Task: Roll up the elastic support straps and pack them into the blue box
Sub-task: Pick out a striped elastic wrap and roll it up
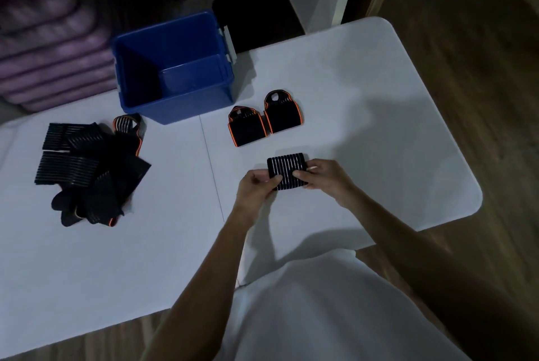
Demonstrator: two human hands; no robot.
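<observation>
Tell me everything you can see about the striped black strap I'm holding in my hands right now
The black elastic strap with thin white lengthwise stripes looks like ribbed stretchy fabric, wound into a compact, roughly rectangular roll. It is held low over the white table, in front of two rolled black straps with orange edging. The left hand pinches its left end with thumb on top, and the right hand grips its right end, fingers curled round it. Its underside is hidden.
</observation>
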